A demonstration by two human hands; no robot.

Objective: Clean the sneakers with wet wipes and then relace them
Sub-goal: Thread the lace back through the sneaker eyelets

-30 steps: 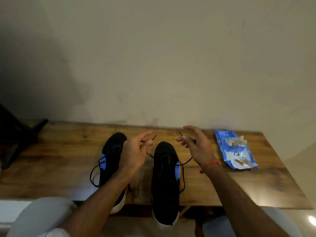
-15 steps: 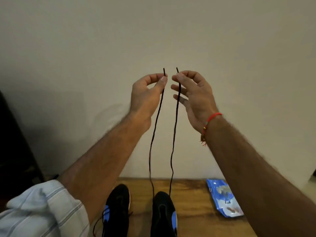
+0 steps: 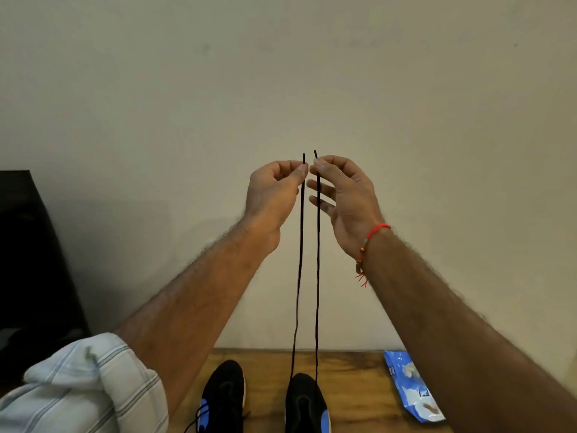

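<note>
Two black sneakers with blue side panels stand on the wooden table, the left sneaker (image 3: 223, 398) and the right sneaker (image 3: 304, 404), toes toward the wall. A black lace (image 3: 317, 276) rises from the right sneaker in two taut strands. My left hand (image 3: 273, 195) pinches the left strand's end between thumb and forefinger, high in front of the wall. My right hand (image 3: 343, 195) pinches the right strand's end, its other fingers spread. Both lace tips stick up side by side above my fingers. The left sneaker's lace hangs loose at its side.
A blue wet-wipe pack (image 3: 412, 389) lies on the wooden table (image 3: 352, 379) to the right of the sneakers. A dark object (image 3: 34, 260) stands at the far left against the plain wall. My rolled striped sleeve (image 3: 81, 389) fills the lower left.
Both hands lifted the lace ends from just above the sneakers up high, pulling the strands straight. My view tilted up; since half a second ago the two tips have come closer together.
</note>
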